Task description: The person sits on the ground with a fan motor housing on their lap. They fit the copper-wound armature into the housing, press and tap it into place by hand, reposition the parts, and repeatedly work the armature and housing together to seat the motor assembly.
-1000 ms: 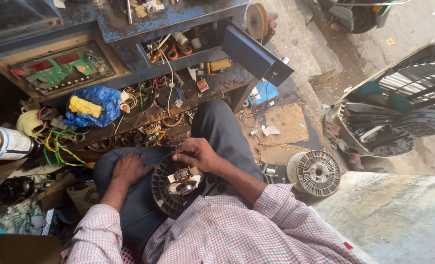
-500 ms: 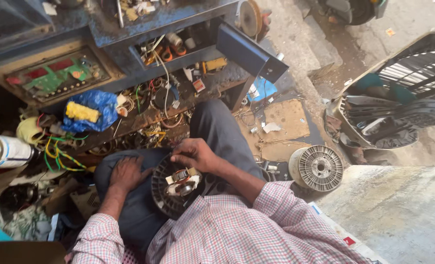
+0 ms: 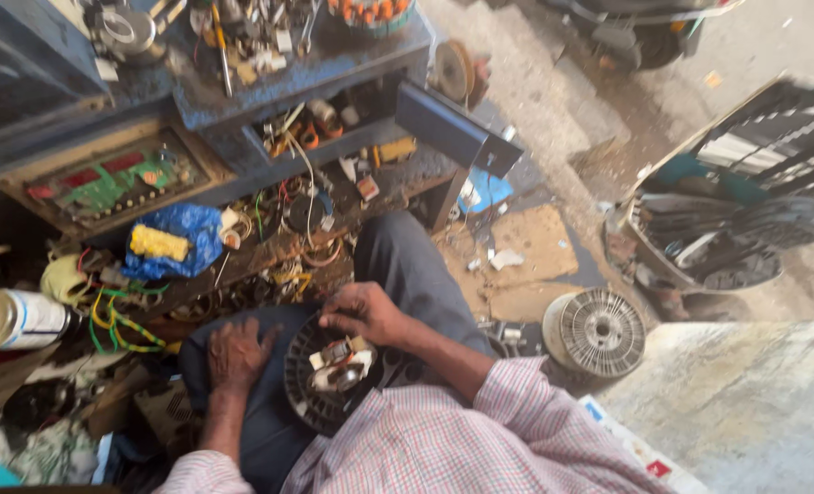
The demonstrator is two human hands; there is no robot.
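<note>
Both hands rest on the round motor stator [image 3: 329,380]: left hand [image 3: 238,352] flat open, right hand [image 3: 363,313] curled over its rim.

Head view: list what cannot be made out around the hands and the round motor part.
- Round motor part: near rim hidden by the shirt.
- Right hand: fingertips blurred; grip unclear.
- Left hand: palm side hidden.
- Bottle: cut off by the left edge.

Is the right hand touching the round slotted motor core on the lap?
Touching. In the head view the right hand rests on the upper rim of the round motor core, fingers overlapping its edge with no gap. The left hand lies at its left side.
</note>
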